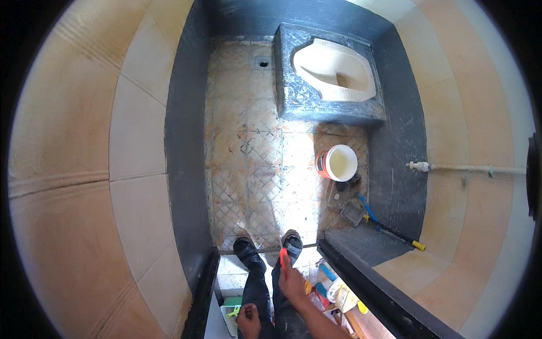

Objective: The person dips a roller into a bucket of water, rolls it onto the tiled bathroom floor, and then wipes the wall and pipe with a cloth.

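My right hand (291,281) is closed around a tool with an orange-red handle (283,257), held above my right foot. Its working end is too thin and small to make out, so I cannot tell its kind. Lower and to the left, my left hand (248,321) hangs in front of my leg with its fingers curled in. Whatever they hold, if anything, is hidden. Close beside that hand is a bright green object (233,311) by a pale tub (228,321).
Past the door sill lies a patterned tile floor (262,150) with a drain (262,63). A squat toilet (339,70) sits on a raised dark platform. A white-and-orange bucket (339,162) and a black hose (392,231) lie right. Dark door frames flank me; assorted items (341,295) sit lower right.
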{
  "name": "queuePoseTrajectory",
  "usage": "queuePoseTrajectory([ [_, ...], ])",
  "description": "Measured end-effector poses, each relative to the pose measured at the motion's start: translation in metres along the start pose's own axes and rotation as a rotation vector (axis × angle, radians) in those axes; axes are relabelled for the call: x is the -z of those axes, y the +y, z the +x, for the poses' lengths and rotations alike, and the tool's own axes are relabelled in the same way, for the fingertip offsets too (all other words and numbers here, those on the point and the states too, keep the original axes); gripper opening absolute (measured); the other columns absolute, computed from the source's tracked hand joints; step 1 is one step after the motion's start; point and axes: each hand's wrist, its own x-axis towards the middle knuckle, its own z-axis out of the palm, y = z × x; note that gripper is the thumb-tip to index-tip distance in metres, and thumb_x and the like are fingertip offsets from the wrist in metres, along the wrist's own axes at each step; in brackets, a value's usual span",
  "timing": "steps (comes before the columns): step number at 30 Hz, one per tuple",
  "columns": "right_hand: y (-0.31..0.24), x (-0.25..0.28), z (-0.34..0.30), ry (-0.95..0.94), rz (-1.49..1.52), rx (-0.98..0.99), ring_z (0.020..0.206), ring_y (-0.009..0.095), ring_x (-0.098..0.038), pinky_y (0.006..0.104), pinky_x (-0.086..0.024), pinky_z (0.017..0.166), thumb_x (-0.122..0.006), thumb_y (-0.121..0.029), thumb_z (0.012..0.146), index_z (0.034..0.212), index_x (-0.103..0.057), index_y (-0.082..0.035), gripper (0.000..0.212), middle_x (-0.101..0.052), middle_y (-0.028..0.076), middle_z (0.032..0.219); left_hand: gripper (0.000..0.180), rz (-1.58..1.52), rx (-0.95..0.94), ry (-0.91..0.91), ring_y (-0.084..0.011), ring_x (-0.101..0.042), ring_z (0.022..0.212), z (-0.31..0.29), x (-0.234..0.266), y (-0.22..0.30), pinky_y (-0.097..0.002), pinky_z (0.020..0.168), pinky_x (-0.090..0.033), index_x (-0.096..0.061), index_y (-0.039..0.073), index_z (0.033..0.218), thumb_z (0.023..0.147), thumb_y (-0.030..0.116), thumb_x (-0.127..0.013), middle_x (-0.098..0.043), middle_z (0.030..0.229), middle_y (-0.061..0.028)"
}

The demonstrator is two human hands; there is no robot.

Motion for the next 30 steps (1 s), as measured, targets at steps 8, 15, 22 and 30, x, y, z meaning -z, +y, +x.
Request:
queuePoseTrajectory([
  [8,-0.087,-0.038,0.140,-0.062,0.090,-0.057,0.086,0.052,-0.068,0.0610,-0.053,0.077,-0.053,-0.018,0.098,0.162,-0.026,-0.020,0.070,-0.069,0.034,0.092,0.027,0.120,-0.016,-0.060,-0.0239,-0.066,0.089,-0.002,0.020,0.047,-0.0377,0.081,-0.052,-0.068,0.003,0.107,0.097,0.028,-0.069,-0.070,0.097,-0.0140],
  [15,-0.157,0.125,0.448,0.136,-0.015,0.003,0.121,0.041,-0.065,0.0498,-0.053,0.101,-0.058,-0.018,0.094,0.140,-0.054,-0.006,0.048,-0.067,0.027,0.128,0.020,0.161,-0.200,-0.039,-0.0181,-0.069,0.072,0.011,0.006,0.027,-0.0341,0.067,-0.055,-0.071,0.001,0.095,0.092,0.020,-0.075,-0.073,0.082,-0.0101],
  [22,-0.133,0.137,0.360,0.180,-0.002,0.135,0.108,0.044,-0.068,0.0541,-0.053,0.095,-0.051,-0.018,0.094,0.131,-0.059,-0.001,0.042,-0.070,0.026,0.116,0.023,0.426,-0.242,0.023,-0.0292,-0.071,0.074,0.012,0.018,0.046,-0.0423,0.071,-0.056,-0.070,0.000,0.096,0.088,0.021,-0.075,-0.072,0.082,-0.0143],
  [30,-0.079,0.000,-0.032,-0.025,0.117,-0.149,0.086,0.049,-0.068,0.0602,-0.053,0.077,-0.050,-0.027,0.103,0.156,-0.043,-0.018,0.054,-0.067,0.034,0.095,0.040,0.425,-0.130,-0.199,-0.0497,-0.062,0.105,0.000,0.035,0.080,-0.0540,0.090,-0.050,-0.064,0.000,0.114,0.100,0.038,-0.059,-0.066,0.110,-0.0293],
])
